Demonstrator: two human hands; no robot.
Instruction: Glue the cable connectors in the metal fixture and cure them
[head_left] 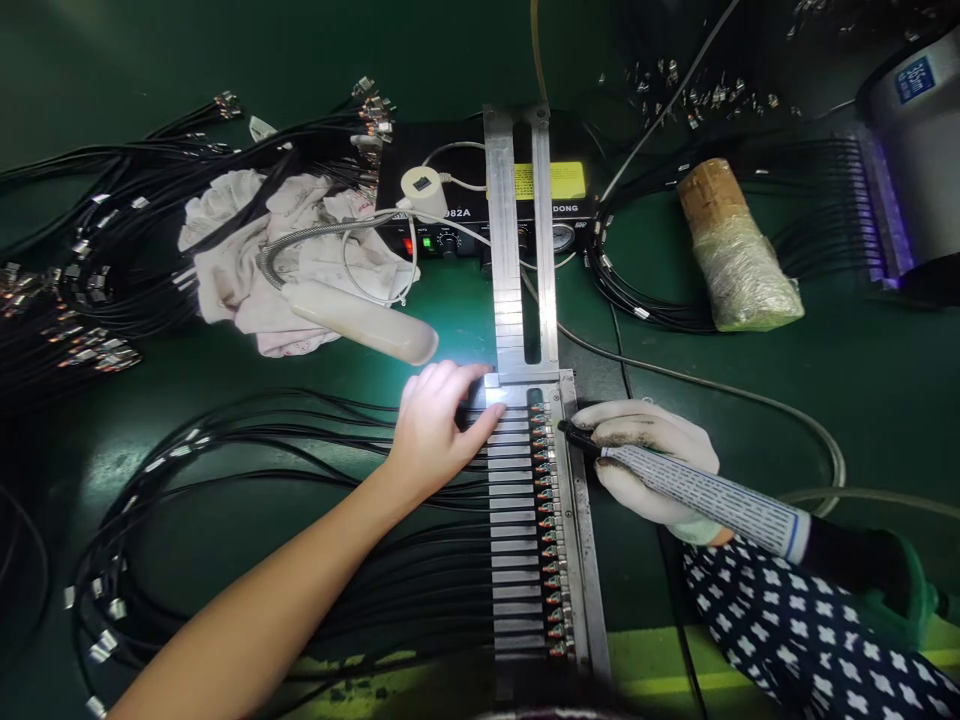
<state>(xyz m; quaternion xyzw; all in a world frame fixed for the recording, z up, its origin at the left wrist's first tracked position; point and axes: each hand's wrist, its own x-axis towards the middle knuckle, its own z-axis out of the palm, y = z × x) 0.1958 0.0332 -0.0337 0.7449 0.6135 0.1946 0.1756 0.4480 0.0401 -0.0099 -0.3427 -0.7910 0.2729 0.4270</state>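
Both hands work at the metal rack (534,520) in the lower middle of the frame. My left hand (435,425) lies open and flat, fingers pressing the upper slats, probably to keep the rack steady. My gloved right hand (649,455) is closed around a pen-like tool (697,490), its tip touching the top of the row of small connectors (550,520) clamped in the rack. Black cables (247,470) fan out leftward under my forearm. At upper left lies a crumpled cloth (247,250), with a lamp (367,322) just beside it. A control box (465,205) sits behind the rack, and a wrapped roll (735,250) lies at upper right.
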